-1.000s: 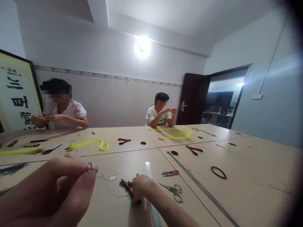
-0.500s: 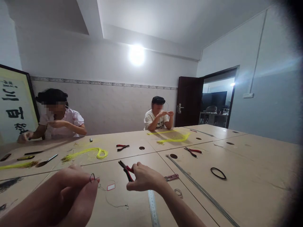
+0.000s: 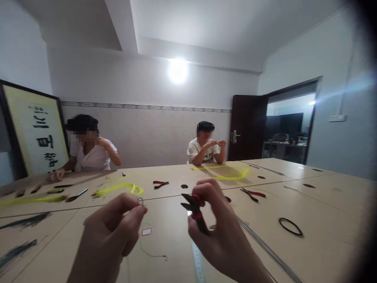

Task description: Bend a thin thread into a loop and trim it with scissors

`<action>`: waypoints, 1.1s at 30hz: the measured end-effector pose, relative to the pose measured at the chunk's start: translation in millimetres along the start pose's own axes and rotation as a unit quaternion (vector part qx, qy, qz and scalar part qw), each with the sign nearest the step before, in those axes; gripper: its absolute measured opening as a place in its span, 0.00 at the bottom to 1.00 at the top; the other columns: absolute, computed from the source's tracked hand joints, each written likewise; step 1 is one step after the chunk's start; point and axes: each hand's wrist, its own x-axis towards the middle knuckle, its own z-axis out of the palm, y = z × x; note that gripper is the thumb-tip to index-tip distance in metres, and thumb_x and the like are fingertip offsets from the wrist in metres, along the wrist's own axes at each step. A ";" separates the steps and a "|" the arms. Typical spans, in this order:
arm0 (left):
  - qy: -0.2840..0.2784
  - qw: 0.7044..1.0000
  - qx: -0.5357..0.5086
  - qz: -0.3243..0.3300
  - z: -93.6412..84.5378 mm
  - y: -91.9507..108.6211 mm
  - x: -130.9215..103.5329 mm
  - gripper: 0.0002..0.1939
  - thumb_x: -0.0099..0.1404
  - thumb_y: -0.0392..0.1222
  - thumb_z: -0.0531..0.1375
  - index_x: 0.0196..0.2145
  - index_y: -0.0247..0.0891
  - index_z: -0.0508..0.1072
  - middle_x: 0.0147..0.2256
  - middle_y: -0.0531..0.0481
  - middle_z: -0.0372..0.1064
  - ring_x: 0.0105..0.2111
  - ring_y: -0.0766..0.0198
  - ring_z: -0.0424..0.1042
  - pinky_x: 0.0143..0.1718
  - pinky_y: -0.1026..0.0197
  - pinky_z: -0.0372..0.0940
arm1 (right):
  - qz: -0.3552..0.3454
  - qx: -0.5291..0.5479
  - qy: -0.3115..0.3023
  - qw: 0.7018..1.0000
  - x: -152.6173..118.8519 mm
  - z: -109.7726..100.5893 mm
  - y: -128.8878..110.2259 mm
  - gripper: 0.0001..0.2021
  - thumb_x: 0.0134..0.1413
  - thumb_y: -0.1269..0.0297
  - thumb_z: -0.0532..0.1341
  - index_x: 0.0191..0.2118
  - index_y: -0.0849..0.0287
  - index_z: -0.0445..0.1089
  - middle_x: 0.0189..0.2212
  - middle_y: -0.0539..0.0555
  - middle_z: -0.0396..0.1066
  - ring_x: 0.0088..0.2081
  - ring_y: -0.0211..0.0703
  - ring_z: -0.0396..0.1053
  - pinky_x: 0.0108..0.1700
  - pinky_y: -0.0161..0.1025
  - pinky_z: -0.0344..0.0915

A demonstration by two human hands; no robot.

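Between thumb and index finger, my left hand (image 3: 113, 228) pinches a small bent metal piece (image 3: 140, 201), perhaps a hook. My right hand (image 3: 219, 226) is wrapped round red-and-black pliers (image 3: 194, 208), whose jaws are parted and point left toward the left hand, with a gap between. On the table below lie a small white tag with a red border (image 3: 146, 232) and a thin line ending in a hook (image 3: 165, 258). A steel ruler (image 3: 198, 261) lies partly under the right hand.
Two people sit across the table (image 3: 165, 236). Yellow line bundles (image 3: 118, 190), two other pliers (image 3: 253, 193), a black ring (image 3: 290, 226), long wires (image 3: 265, 247), scissors (image 3: 77, 195) and dark strands (image 3: 25, 221) lie about.
My right hand has lifted the pliers and turned them toward my left hand. My left hand has drawn back into fuller view. The head view has shifted left; the left person has raised a hand.
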 end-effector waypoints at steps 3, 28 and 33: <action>-0.034 0.993 -0.064 -0.090 7.9 3.0 1.5 0.11 0.49 0.43 0.63 0.20 0.39 0.63 0.12 0.65 0.46 0.13 0.77 0.42 0.13 0.73 0.42 | -0.060 -0.031 0.034 0.997 1.0 -2.7 3.8 0.14 0.46 0.79 0.53 0.38 0.54 0.59 0.33 0.49 0.60 0.33 0.39 0.62 0.35 0.37 0.64; -0.012 0.998 0.013 -0.065 20.1 22.5 -15.5 0.09 0.48 0.44 0.61 0.17 0.38 0.67 0.14 0.63 0.43 0.15 0.75 0.40 0.17 0.67 0.34 | -0.120 -0.060 0.023 0.991 6.5 5.5 14.1 0.10 0.48 0.78 0.57 0.36 0.59 0.66 0.31 0.52 0.66 0.32 0.40 0.68 0.33 0.37 0.67; -0.004 0.997 0.007 -0.072 25.2 27.0 -18.0 0.09 0.48 0.45 0.60 0.17 0.38 0.67 0.14 0.63 0.43 0.16 0.75 0.40 0.18 0.66 0.33 | -0.127 -0.065 0.024 0.989 6.7 4.2 14.0 0.11 0.48 0.79 0.57 0.37 0.58 0.66 0.31 0.51 0.67 0.31 0.39 0.68 0.30 0.36 0.67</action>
